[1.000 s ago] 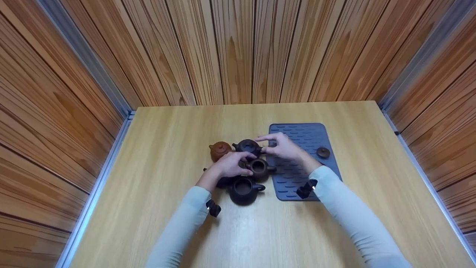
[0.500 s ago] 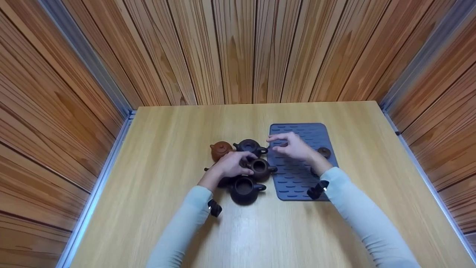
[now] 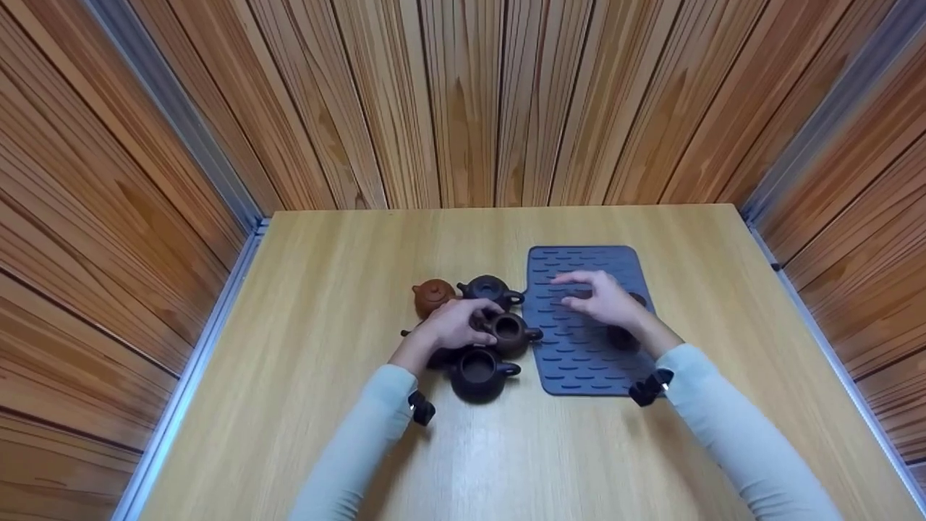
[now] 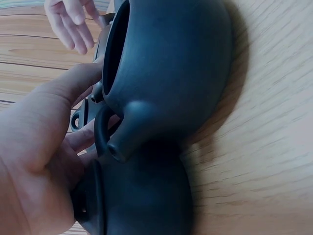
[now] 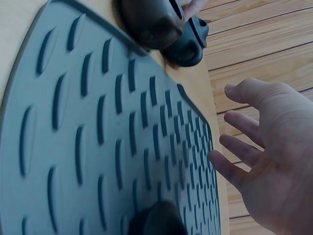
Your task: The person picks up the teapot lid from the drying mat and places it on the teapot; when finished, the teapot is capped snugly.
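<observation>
In the head view, my left hand (image 3: 454,323) is over a cluster of teapots. Its thumb and fingers are around the spout side of a brown lidless teapot (image 3: 511,334). In front stands a black lidless teapot (image 3: 477,376); in the left wrist view, a dark lidded teapot (image 4: 146,196) sits against it, mostly hidden by the hand from above. An orange-brown lidded teapot (image 3: 432,295) and another dark teapot (image 3: 486,288) stand behind. My right hand (image 3: 611,300) hovers above the grey mat (image 3: 571,369), fingers apart, holding nothing.
On the mat, partly covered by the right hand and wrist, lie a dark round lid-like piece (image 3: 622,338) and another (image 3: 638,298). The wooden table (image 3: 325,289) meets a plank wall (image 3: 463,108) at the back, with metal rails along the sides.
My right hand has left the rear dark teapot's handle and moved right, over the mat. The left hand keeps its place among the teapots. The view has tilted slightly.
</observation>
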{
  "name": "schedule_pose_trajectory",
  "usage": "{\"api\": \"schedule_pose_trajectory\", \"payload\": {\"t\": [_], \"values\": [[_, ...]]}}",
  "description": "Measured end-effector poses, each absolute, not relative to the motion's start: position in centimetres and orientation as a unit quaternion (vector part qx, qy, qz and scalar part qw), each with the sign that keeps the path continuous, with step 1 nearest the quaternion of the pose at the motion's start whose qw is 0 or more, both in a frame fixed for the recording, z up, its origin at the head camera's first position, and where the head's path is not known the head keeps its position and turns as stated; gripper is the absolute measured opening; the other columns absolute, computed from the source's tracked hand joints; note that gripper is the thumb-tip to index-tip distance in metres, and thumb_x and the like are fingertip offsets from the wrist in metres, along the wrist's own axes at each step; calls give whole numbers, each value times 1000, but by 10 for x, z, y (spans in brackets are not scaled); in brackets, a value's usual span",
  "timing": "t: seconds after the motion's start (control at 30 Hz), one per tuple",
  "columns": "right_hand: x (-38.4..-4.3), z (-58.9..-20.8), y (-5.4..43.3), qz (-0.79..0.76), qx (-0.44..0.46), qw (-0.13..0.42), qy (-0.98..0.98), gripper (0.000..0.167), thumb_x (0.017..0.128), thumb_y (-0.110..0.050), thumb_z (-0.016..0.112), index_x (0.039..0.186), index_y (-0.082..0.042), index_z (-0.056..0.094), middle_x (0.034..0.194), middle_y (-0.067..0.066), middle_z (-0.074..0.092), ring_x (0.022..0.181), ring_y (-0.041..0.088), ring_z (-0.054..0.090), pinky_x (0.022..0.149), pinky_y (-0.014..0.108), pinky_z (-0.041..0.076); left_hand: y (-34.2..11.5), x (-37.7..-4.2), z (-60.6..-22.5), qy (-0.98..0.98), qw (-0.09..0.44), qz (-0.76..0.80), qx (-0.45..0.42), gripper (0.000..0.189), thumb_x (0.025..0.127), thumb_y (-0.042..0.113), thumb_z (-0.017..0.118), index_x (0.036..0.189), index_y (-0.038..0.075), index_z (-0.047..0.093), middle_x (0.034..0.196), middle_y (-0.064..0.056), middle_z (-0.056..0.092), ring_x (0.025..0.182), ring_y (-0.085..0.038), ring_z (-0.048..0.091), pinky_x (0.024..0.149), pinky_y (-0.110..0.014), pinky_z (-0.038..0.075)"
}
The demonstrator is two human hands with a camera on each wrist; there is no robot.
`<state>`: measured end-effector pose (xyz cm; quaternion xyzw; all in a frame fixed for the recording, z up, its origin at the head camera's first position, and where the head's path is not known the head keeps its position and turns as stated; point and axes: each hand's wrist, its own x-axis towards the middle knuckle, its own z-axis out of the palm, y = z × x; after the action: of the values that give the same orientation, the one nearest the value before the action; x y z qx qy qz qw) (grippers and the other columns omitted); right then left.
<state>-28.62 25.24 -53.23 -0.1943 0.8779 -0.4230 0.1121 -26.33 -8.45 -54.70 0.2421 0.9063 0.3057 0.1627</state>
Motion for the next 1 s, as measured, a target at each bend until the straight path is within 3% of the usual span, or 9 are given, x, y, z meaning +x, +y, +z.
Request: {"api": "schedule_pose_trajectory", "payload": {"t": [0.13, 0.47, 0.57, 0.63, 0.7, 0.8, 0.93, 1.0], "values": [[-281, -532, 265, -422, -177, 113, 882, 42, 108, -3, 71, 150, -2, 69, 164, 25, 62, 162, 50, 47, 132, 73, 36, -84, -263, -545, 905, 168, 311, 238, 51, 99, 31, 89, 147, 26, 71, 134, -13, 82, 130, -33, 74, 117, -53, 54], [-274, -530, 293, -437, -178, 93, 876, 40, 107, 1, 70, 146, 6, 69, 165, 32, 58, 160, 53, 48, 124, 70, 47, -85, -263, -546, 905, 163, 312, 240, 52, 99, 29, 89, 147, 24, 71, 132, -12, 83, 129, -32, 75, 117, -53, 55], [-272, -528, 301, -431, -169, 88, 882, 40, 108, -2, 71, 147, 4, 69, 166, 30, 58, 161, 51, 48, 120, 58, 55, -85, -263, -546, 904, 163, 313, 241, 52, 99, 29, 89, 147, 24, 71, 132, -12, 83, 129, -32, 75, 117, -54, 55], [-270, -528, 306, -423, -158, 80, 888, 40, 108, -4, 71, 147, 2, 70, 166, 29, 59, 161, 50, 49, 116, 42, 55, -85, -263, -546, 904, 164, 313, 242, 51, 99, 29, 88, 147, 24, 71, 132, -12, 83, 129, -32, 75, 117, -53, 55], [-268, -529, 311, -419, -149, 70, 893, 39, 108, -5, 72, 147, 0, 71, 165, 28, 60, 159, 48, 50, 106, 34, 52, -84, -263, -546, 904, 165, 314, 241, 51, 99, 29, 88, 147, 24, 71, 132, -12, 83, 129, -31, 75, 116, -53, 55], [-266, -533, 318, -425, -132, 51, 894, 38, 107, -4, 72, 145, 1, 71, 163, 28, 61, 158, 49, 51, 114, 42, 51, -84, -263, -546, 903, 168, 314, 240, 51, 99, 30, 88, 147, 25, 71, 132, -12, 82, 128, -31, 74, 116, -53, 54], [-265, -540, 326, -441, -108, 14, 891, 36, 107, 0, 71, 143, 4, 72, 159, 29, 64, 157, 50, 53, 126, 67, 44, -83, -262, -546, 903, 169, 315, 239, 51, 99, 29, 88, 147, 24, 71, 133, -13, 82, 128, -32, 74, 116, -54, 54], [-265, -543, 330, -446, -95, 1, 890, 36, 106, 0, 72, 142, 3, 72, 158, 29, 65, 156, 49, 53, 127, 69, 43, -83, -262, -545, 902, 170, 316, 238, 51, 99, 29, 88, 147, 25, 71, 133, -13, 82, 128, -32, 74, 116, -54, 54]]}}
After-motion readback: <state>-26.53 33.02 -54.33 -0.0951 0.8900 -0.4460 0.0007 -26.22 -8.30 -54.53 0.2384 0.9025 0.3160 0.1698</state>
